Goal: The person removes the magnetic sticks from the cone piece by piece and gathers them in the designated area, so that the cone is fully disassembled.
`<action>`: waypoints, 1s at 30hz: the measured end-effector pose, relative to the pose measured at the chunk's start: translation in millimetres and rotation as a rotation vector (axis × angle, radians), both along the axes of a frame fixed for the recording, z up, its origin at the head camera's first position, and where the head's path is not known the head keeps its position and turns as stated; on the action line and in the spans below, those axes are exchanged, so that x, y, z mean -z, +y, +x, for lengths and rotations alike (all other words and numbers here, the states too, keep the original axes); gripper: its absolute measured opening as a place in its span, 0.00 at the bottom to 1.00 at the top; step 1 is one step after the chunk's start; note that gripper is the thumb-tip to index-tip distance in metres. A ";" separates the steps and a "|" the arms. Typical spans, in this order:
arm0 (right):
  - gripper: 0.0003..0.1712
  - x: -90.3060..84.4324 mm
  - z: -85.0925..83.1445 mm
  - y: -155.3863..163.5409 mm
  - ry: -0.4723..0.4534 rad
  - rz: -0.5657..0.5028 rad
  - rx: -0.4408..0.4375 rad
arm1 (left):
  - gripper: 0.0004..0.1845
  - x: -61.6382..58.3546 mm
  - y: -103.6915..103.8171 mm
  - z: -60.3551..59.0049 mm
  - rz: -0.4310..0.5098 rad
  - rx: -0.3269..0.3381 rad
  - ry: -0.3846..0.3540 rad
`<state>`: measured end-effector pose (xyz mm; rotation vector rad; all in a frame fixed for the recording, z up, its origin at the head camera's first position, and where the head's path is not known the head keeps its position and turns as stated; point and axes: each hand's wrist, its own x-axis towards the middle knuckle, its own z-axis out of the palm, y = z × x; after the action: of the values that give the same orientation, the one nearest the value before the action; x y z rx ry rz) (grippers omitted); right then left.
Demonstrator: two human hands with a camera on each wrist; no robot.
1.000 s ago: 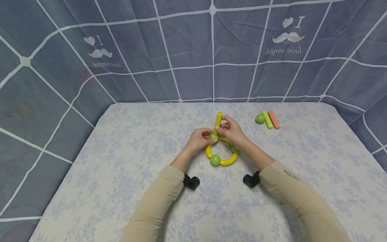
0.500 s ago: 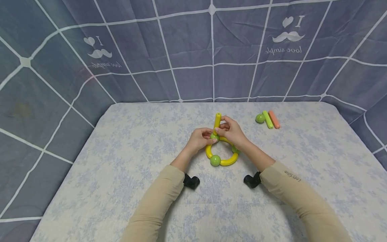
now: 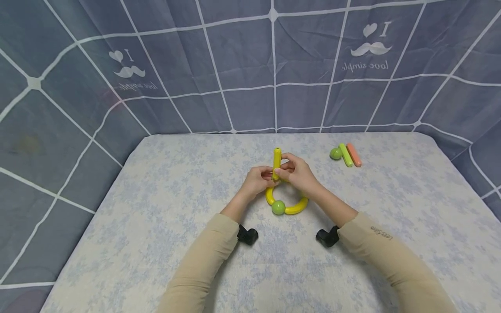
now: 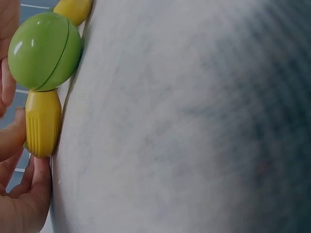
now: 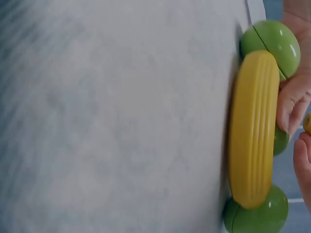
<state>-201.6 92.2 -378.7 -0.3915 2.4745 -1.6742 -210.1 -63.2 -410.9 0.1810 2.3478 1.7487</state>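
A ring of curved yellow pieces (image 3: 296, 209) joined by green balls lies on the tabletop, one green ball (image 3: 278, 207) at its near side. At the ring's far left, my left hand (image 3: 256, 180) grips a green ball (image 5: 281, 141), its thumb on it in the right wrist view; fingers and rod hide this ball in the head view. Between thumb and fingers, my right hand (image 3: 300, 174) pinches a straight yellow rod (image 3: 277, 158), held upright with its lower end right over that ball. My right hand covers the ring's right-hand ball in the head view.
To the right at the back lie a loose green ball (image 3: 335, 153), a lime stick (image 3: 346, 155) and an orange stick (image 3: 354, 154), side by side. A floral cloth (image 3: 176, 182) covers the table. Blue checked curtains (image 3: 242, 65) hang behind and at the sides.
The yellow rod has swung from a slight rightward lean to upright and shifted left. My right hand has moved slightly left with it, hiding the ring's right ball. My left hand has stayed in place.
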 end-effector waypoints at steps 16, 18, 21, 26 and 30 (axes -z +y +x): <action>0.29 -10.8 -5.5 44.6 -0.130 -0.071 0.061 | 0.20 1.5 -1.7 -0.2 -0.009 0.012 -0.030; 0.30 -12.9 -5.9 54.2 -0.133 -0.067 0.073 | 0.21 1.8 -2.5 -0.5 -0.008 0.023 -0.029; 0.32 -16.4 -5.3 69.1 -0.139 -0.048 0.092 | 0.21 1.6 -3.5 -0.6 -0.007 0.034 -0.039; 0.36 -19.9 -3.3 92.1 -0.137 -0.045 0.122 | 0.22 -0.7 -4.7 0.4 0.006 0.056 -0.045; 0.37 -21.7 -2.0 108.2 -0.125 -0.053 0.146 | 0.23 -2.8 -5.5 1.3 0.013 0.078 -0.047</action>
<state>-203.6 200.4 -357.0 -0.1092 2.4247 -1.7627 -208.8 -68.7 -408.1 0.2277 2.2656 1.7127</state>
